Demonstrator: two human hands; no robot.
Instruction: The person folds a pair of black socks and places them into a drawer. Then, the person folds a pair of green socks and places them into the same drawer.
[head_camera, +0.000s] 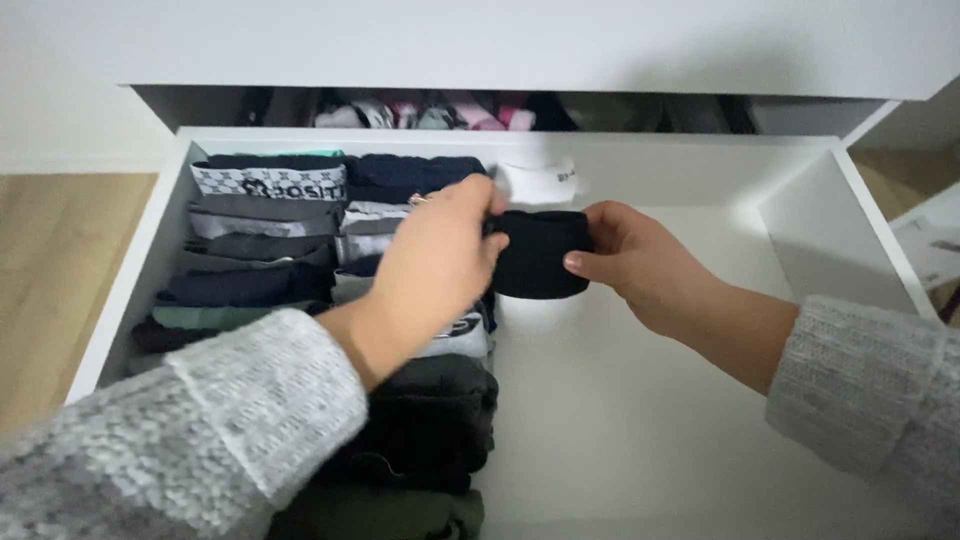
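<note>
Hands are pinching a folded black sock bundle (540, 253) above the white drawer (640, 400): left hand (445, 255) and right hand (640, 260) gripping opposite ends, its long axis running left-right.

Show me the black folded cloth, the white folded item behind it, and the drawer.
black folded cloth (540, 255), head view, middle of its front face
white folded item (535, 180), head view, its top
drawer (800, 225), head view, right inner wall
</note>
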